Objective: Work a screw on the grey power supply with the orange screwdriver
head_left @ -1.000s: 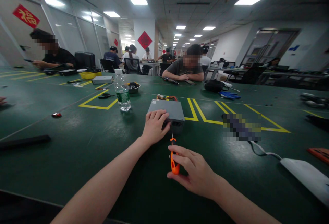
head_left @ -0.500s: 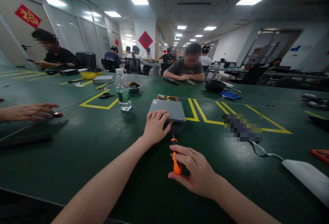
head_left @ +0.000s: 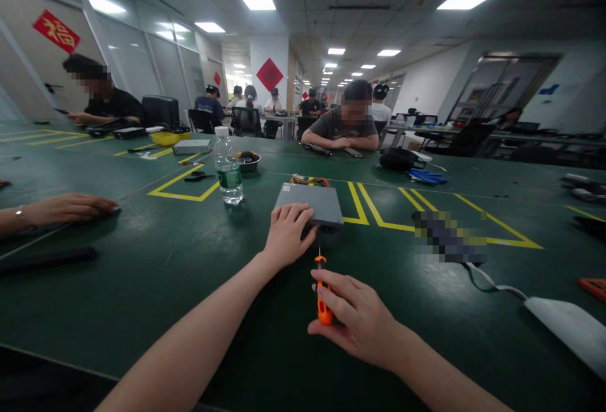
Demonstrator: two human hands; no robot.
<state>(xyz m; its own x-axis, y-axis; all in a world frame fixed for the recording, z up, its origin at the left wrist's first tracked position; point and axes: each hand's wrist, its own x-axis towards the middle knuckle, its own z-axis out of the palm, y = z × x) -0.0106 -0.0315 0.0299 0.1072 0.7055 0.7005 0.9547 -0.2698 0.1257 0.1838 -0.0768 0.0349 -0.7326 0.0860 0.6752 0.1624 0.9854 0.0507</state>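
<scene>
A flat grey computer power supply [head_left: 322, 202] lies on the green table, with coloured wires [head_left: 310, 180] showing at its far side. My left hand [head_left: 290, 232] grips its near left corner, fingers over the top and thumb at the front face. In my right hand [head_left: 353, 311] is an orange-and-black screwdriver [head_left: 324, 311], pinched by the handle between fingertips and thumb. Its thin shaft points away from me to the front face of the power supply, close to my left thumb. Whether the tip sits in a screw is too small to see.
Left of the power supply stands a water bottle [head_left: 229, 169], with a metal bowl [head_left: 249, 160] behind it. Another person's hand [head_left: 78, 209] rests at the left. A white power adapter [head_left: 565, 327] and blue gloves [head_left: 427, 176] lie to the right. A person [head_left: 343, 125] leans on the far side.
The screwdriver handle has turned slightly in my right fingers. My left hand stays on the power supply. The other person's hand at the left has shifted right and lowered onto the table.
</scene>
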